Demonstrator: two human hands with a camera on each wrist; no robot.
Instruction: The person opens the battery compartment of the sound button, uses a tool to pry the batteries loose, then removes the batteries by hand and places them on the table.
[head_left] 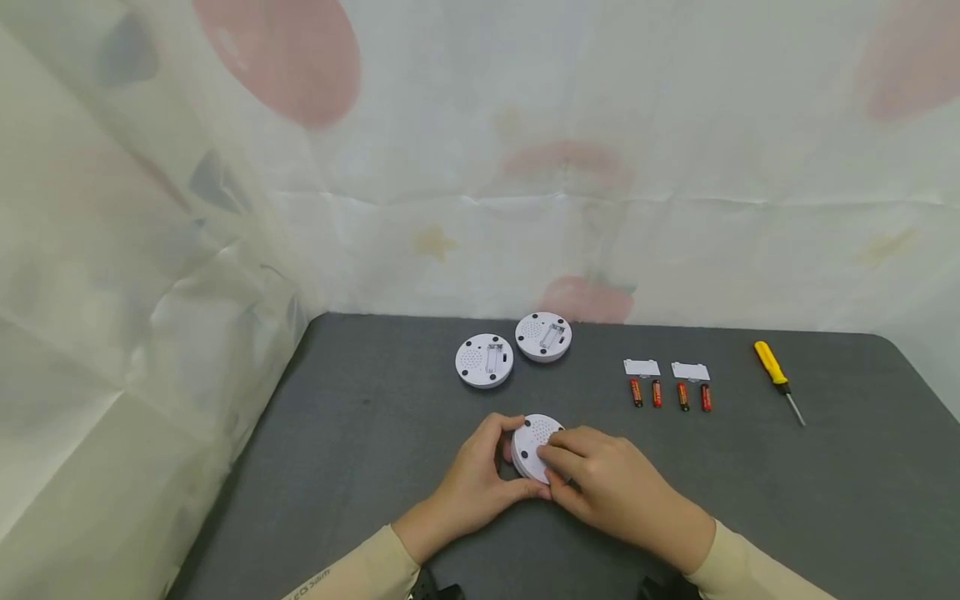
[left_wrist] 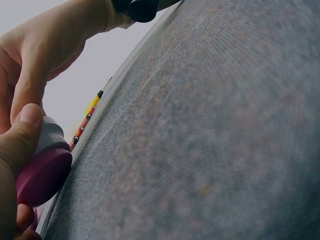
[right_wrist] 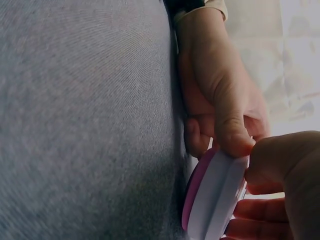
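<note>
A round white battery device (head_left: 534, 435) with small dark feet and a dotted grille faces up between both hands, low over the table. Its underside shows purple in the left wrist view (left_wrist: 47, 175). My left hand (head_left: 480, 479) grips its left rim, thumb along the near edge and fingers round the far side. My right hand (head_left: 611, 479) bends over its right part, thumb at the near rim and curled fingertips on the top face. That part of the face is hidden under the right fingers.
Behind stand two similar round devices (head_left: 484, 367) with uncovered battery bays. To the right lie two white battery covers (head_left: 642, 367), several red batteries (head_left: 657, 393) and a yellow-handled screwdriver (head_left: 770, 362). A patterned curtain (head_left: 465, 167) borders the grey table (head_left: 337, 467).
</note>
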